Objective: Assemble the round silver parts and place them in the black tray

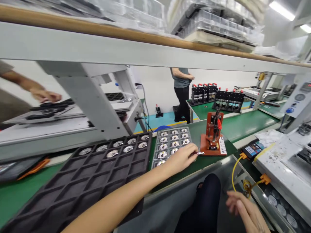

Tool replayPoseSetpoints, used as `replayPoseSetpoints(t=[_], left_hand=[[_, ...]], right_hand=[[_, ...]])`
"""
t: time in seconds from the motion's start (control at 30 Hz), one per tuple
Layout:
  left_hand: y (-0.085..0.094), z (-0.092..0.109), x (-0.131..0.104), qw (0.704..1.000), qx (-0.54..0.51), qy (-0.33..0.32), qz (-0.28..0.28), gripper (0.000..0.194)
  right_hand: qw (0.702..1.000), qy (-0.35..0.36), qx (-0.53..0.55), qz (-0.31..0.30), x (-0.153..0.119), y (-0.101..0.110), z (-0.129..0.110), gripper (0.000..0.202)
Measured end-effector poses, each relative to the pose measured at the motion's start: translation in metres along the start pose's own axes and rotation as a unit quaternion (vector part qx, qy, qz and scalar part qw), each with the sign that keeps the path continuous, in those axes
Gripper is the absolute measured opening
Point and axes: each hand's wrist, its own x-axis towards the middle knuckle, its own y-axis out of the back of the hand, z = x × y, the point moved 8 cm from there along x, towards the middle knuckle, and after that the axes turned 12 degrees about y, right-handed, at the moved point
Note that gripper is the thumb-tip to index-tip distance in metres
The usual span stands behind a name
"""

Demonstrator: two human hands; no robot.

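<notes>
Small shiny piece (pixel 201 153) sits at the fingertips of the left hand (pixel 188 156), beside the near left corner of the red clamp fixture (pixel 210 137); whether it touches the fixture's base cannot be told. That hand is narrowed to a pinch on the piece, its forearm reaching in from the lower left. The right hand (pixel 245 208), nearer the wearer and to the right of the fixture, is loosely curled and blurred, so I cannot tell if it holds anything. Left of the fixture, on the green tabletop (pixel 250 127), lies a clear tray (pixel 169 139) of round silver parts, partly hidden by the left hand and forearm. Farther left of the fixture is a black compartment tray (pixel 94 174) with eight silver discs (pixel 112 153), five in its far row and three in the next. Right of the fixture are a keypad device (pixel 252 149) and a yellow cable (pixel 233 174). Well beyond the fixture stands another person (pixel 181 82).
</notes>
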Motion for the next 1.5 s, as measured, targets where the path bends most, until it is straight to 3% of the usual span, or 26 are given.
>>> replayPoseSetpoints(t=[0.1, 0.17, 0.27, 0.37, 0.53, 0.63, 0.7, 0.77, 0.83, 0.9, 0.97, 1.07, 1.17, 1.27, 1.37, 1.43, 1.5], left_hand=[[-0.01, 0.07, -0.014, 0.983, 0.011, -0.185, -0.006, 0.02], [-0.019, 0.105, -0.023, 0.96, 0.032, -0.277, -0.004, 0.023], [-0.029, 0.138, -0.03, 0.926, 0.062, -0.372, 0.007, 0.027], [-0.039, 0.158, -0.028, 0.908, 0.053, -0.415, 0.01, 0.027], [-0.076, 0.182, -0.016, 0.906, -0.012, -0.419, -0.051, 0.024], [-0.106, 0.204, 0.0, 0.884, -0.056, -0.449, -0.116, 0.019], [-0.129, 0.225, 0.027, 0.876, -0.088, -0.444, -0.165, 0.031], [-0.155, 0.251, 0.07, 0.881, -0.121, -0.412, -0.198, 0.039], [-0.184, 0.28, 0.12, 0.896, -0.131, -0.371, -0.208, 0.029], [-0.223, 0.303, 0.168, 0.916, -0.084, -0.311, -0.24, 0.036], [-0.261, 0.319, 0.203, 0.915, -0.038, -0.269, -0.298, 0.051], [-0.298, 0.331, 0.23, 0.898, -0.007, -0.26, -0.356, 0.062], [-0.315, 0.333, 0.24, 0.884, 0.009, -0.267, -0.383, 0.051], [-0.325, 0.337, 0.242, 0.881, 0.022, -0.274, -0.385, 0.04], [-0.33, 0.346, 0.242, 0.885, 0.029, -0.273, -0.377, 0.034], [-0.324, 0.354, 0.242, 0.889, 0.013, -0.279, -0.362, 0.031], [-0.306, 0.361, 0.243, 0.899, -0.027, -0.288, -0.329, 0.03]], right_hand=[[0.993, 0.089, 0.005, 0.073, 0.038, 0.019, -0.067, 0.042], [0.985, 0.147, 0.025, 0.085, 0.058, 0.025, -0.1, 0.051], [0.983, 0.165, 0.037, 0.064, 0.072, 0.028, -0.12, 0.046], [0.985, 0.15, 0.026, 0.076, 0.068, 0.04, -0.12, 0.035], [0.98, 0.138, -0.047, 0.133, 0.039, 0.073, -0.111, 0.031], [0.968, 0.121, -0.109, 0.191, 0.009, 0.11, -0.104, 0.028], [0.948, 0.088, -0.173, 0.251, -0.02, 0.145, -0.101, 0.029], [0.92, 0.045, -0.237, 0.308, -0.053, 0.181, -0.103, 0.03], [0.894, 0.013, -0.28, 0.35, -0.083, 0.211, -0.111, 0.03], [0.872, -0.003, -0.309, 0.379, -0.108, 0.232, -0.123, 0.033], [0.853, -0.005, -0.334, 0.4, -0.129, 0.246, -0.137, 0.036], [0.833, -0.015, -0.371, 0.41, -0.157, 0.258, -0.154, 0.04], [0.816, -0.035, -0.389, 0.427, -0.176, 0.272, -0.159, 0.041], [0.816, -0.045, -0.39, 0.424, -0.17, 0.291, -0.154, 0.042], [0.825, -0.046, -0.394, 0.402, -0.134, 0.314, -0.142, 0.043], [0.83, -0.047, -0.397, 0.389, -0.101, 0.33, -0.132, 0.043], [0.839, -0.046, -0.401, 0.366, -0.065, 0.343, -0.118, 0.043]])
